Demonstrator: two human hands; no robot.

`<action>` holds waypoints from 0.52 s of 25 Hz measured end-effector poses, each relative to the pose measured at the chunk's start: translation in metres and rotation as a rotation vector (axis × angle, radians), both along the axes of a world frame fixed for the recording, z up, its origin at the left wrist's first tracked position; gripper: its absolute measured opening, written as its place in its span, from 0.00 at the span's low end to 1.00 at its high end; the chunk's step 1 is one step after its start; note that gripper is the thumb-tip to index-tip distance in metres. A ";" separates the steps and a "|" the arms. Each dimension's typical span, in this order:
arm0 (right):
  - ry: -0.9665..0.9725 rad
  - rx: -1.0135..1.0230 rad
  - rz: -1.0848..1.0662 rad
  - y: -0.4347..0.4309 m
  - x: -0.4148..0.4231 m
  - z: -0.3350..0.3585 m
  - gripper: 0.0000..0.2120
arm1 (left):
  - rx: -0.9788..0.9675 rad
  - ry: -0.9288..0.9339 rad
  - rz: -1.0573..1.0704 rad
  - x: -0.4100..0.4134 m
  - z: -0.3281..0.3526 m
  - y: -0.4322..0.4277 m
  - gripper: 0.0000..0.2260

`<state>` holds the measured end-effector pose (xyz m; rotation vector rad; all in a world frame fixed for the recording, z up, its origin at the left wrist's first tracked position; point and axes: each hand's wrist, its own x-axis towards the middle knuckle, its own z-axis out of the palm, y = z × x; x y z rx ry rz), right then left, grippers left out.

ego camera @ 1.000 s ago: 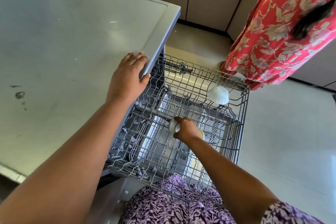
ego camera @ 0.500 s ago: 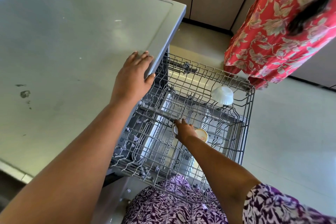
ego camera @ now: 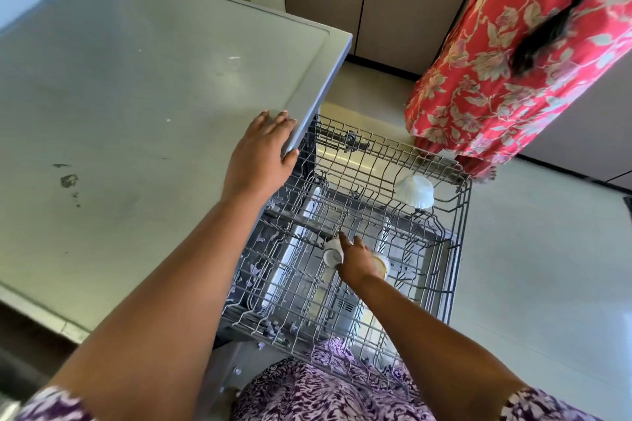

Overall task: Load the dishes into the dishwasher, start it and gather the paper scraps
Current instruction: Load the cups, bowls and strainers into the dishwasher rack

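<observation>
1 white cup [ego camera: 331,256] against right grip [ego camera: 357,261]

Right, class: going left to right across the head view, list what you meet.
Dark stain → left hand → small white cup → white fluted bowl → person in a red floral dress.

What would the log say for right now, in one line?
step: loading rack | left hand: rests on counter edge | right hand: holds cup in rack | bowl: upside down, far corner
</observation>
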<state>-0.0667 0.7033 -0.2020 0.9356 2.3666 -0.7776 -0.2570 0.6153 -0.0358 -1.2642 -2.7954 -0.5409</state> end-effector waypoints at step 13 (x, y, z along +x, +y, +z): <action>0.655 0.088 -0.163 -0.038 -0.020 0.141 0.25 | 0.267 -0.171 0.067 0.037 0.015 -0.064 0.16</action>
